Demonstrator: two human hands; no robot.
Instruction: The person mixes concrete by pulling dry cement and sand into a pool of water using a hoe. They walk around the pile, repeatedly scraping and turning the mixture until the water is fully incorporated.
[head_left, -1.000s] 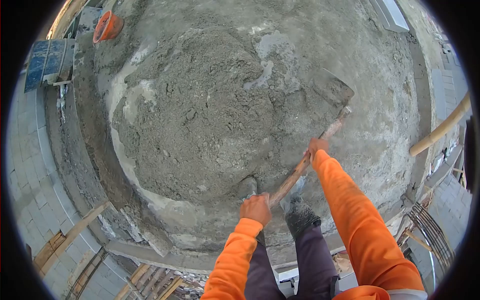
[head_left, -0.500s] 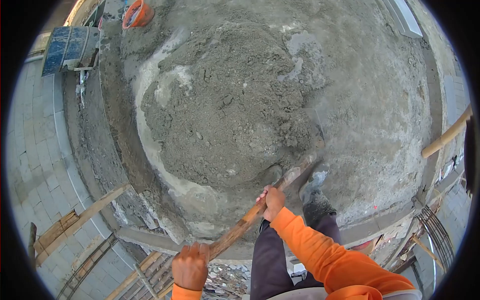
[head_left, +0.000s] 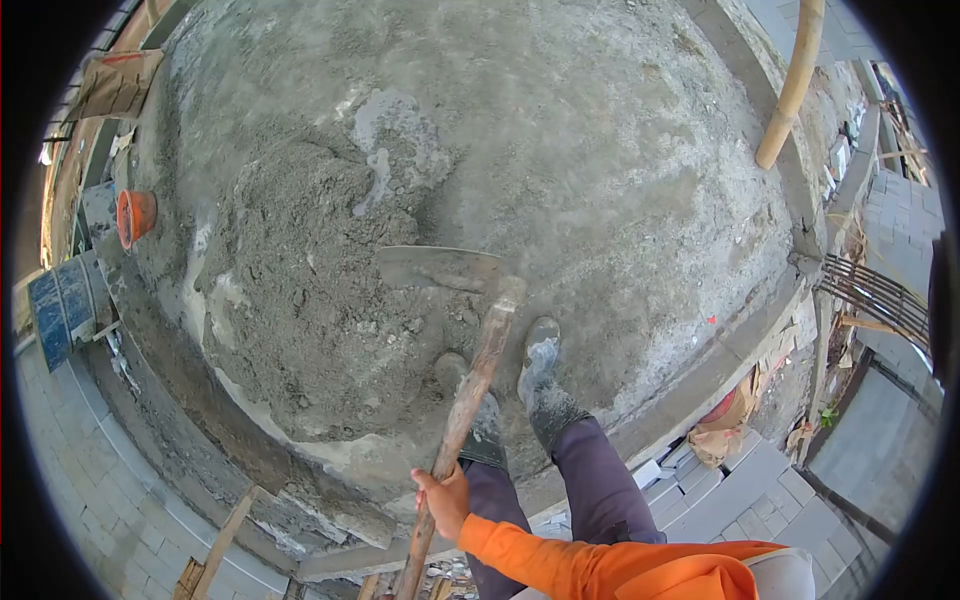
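A hoe (head_left: pixel 468 395) with a long wooden handle and a broad metal blade reaches from the bottom edge up toward the pile. My right hand (head_left: pixel 442 503) is closed round the lower part of its handle. The blade (head_left: pixel 440 268) overlaps the right side of a heap of wet grey concrete mix (head_left: pixel 300 300). Below the frame's edge the handle's end is hidden, and my left hand is out of view. My boots (head_left: pixel 542 375), smeared with grey, stand at the heap's near right side.
An orange bucket (head_left: pixel 136 218) stands at the far left, near a blue drum-like container (head_left: pixel 66 305). A bamboo pole (head_left: pixel 792 90) leans in at the upper right. Steel bars (head_left: pixel 878 300) lie at the right. A low concrete edge (head_left: pixel 700 428) borders the slab, with stacked grey pavers (head_left: pixel 690 480) beyond.
The view has swung to the right, so the heap sits further left. The hoe's blade has come out of the mix and shows fully. My left hand has left the view at the bottom.
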